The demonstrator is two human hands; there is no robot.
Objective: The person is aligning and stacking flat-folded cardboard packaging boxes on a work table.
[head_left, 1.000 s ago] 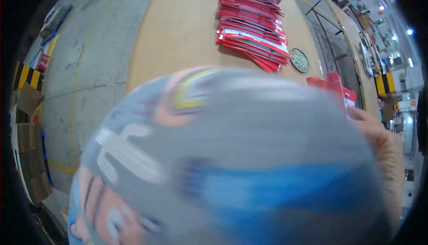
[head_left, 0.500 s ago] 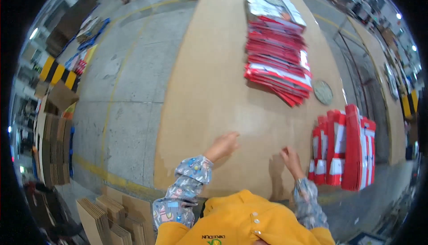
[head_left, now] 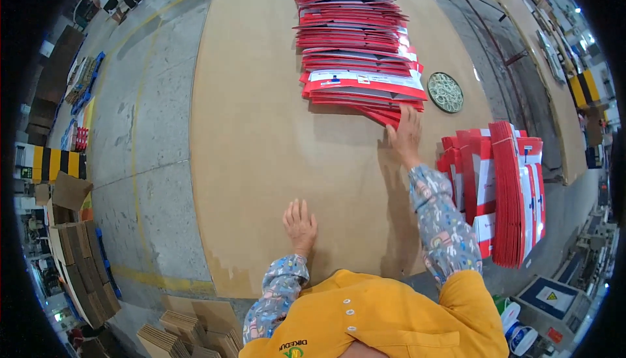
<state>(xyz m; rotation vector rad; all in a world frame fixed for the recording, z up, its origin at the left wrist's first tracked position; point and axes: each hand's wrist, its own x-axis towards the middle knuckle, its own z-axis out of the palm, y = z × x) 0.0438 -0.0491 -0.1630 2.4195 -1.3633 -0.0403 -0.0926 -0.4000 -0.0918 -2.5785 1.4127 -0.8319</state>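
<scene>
We note a yellow garment across the chest, with small pale snap buttons and a dark printed mark near its lower edge; both sleeves are grey-blue fabric with a busy multicoloured cartoon print; left hand [head_left: 300,222] and right hand [head_left: 407,135] are bare, ungloved.

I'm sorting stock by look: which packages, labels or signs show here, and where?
Fanned row of flat cartons: table's far side, red with white panels; right hand touches its near end.
Upright flat cartons: table's right edge, red and white.
Warning label: lower right, yellow triangle on white.
</scene>
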